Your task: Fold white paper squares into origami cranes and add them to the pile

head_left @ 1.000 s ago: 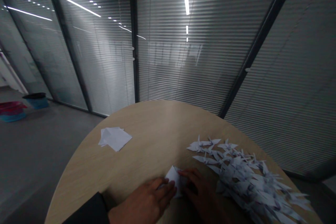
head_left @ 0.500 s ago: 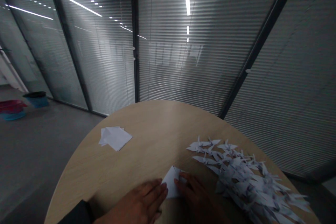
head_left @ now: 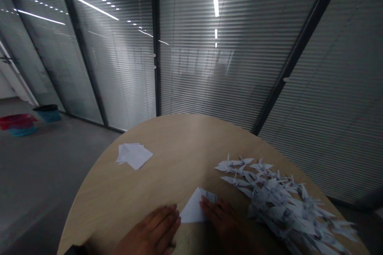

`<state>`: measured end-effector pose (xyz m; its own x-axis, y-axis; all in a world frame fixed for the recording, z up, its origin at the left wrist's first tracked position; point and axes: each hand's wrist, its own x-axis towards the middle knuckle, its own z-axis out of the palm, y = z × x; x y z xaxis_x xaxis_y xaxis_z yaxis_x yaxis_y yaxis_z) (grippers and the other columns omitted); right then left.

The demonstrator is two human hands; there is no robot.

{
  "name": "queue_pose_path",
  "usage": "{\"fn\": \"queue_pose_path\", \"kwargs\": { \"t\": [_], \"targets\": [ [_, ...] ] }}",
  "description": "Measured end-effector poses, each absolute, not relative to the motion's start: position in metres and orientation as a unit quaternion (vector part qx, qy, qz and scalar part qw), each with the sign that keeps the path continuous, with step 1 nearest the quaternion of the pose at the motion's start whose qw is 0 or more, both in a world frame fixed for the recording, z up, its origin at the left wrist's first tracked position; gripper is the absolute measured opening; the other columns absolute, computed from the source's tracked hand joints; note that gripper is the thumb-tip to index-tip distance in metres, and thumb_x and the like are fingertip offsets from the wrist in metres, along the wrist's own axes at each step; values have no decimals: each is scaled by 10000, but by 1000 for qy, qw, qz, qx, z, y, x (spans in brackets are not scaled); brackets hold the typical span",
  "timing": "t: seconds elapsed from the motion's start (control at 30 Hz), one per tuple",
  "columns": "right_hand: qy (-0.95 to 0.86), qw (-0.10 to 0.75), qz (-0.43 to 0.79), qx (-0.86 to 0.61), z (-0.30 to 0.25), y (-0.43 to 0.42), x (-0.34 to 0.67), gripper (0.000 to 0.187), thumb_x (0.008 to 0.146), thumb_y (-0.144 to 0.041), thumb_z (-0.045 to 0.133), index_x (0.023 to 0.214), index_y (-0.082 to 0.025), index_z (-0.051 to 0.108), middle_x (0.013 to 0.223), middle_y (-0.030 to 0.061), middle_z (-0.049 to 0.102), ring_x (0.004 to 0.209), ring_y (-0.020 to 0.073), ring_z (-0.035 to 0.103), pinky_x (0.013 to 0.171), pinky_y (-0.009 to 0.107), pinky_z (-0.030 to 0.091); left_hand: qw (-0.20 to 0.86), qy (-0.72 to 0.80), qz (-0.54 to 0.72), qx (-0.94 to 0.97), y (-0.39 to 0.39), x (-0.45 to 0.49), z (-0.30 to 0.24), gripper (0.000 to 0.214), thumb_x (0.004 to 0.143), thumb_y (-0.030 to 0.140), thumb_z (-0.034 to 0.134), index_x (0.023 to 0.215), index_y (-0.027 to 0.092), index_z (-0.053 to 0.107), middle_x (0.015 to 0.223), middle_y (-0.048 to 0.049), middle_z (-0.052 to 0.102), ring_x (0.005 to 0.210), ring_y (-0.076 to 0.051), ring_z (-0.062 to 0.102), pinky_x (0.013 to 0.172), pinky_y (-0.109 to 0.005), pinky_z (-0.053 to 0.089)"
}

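A partly folded sheet of white paper (head_left: pixel 191 209) lies on the round wooden table (head_left: pixel 185 139) close to me, its point facing away. My right hand (head_left: pixel 221 217) rests on the paper's right part, fingers stretched out and pressing it flat. My left hand (head_left: pixel 154 229) lies flat at the paper's left corner, fingertips at or just beside its edge; I cannot tell if they touch. To the right of my right hand spreads a heap of folded white paper cranes (head_left: pixel 278 199).
Several loose white paper sheets (head_left: pixel 137 156) lie overlapped at the table's left. Behind the table stands a glass partition with blinds (head_left: pixel 203 79). On the floor at left are a blue bin with a red liner (head_left: pixel 20 124) and a blue bin with a black liner (head_left: pixel 48 113).
My left hand has slid left, away from the paper's middle, and more of the paper's left corner shows. My right hand stays on the paper. The view has shifted slightly.
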<state>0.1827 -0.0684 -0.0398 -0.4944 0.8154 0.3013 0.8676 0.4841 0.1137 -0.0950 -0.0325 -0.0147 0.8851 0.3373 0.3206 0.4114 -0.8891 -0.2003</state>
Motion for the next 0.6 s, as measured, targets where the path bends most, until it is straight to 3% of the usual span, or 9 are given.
{"fn": "queue_pose_path", "kwargs": {
  "t": [0.33, 0.6],
  "targets": [
    [-853, 115, -116, -496, -38, -67, 180, 685, 702, 72, 412, 1312, -213, 535, 1238, 40, 651, 1012, 191, 643, 848, 301, 536, 122, -207, -156, -958, -35, -98, -18, 438, 978, 307, 455, 1395, 176, 437, 1334, -50, 578, 1201, -177, 554, 1012, -259, 458],
    [-866, 84, -167, -463, -34, -69, 177, 613, 828, -97, 564, 1355, -389, 456, 1254, 71, 633, 948, 226, 667, 803, 337, 534, 108, -217, -161, -957, -36, -99, -18, 453, 979, 325, 451, 1415, 207, 412, 1314, -45, 596, 1176, -182, 574, 999, -254, 467]
  ]
}}
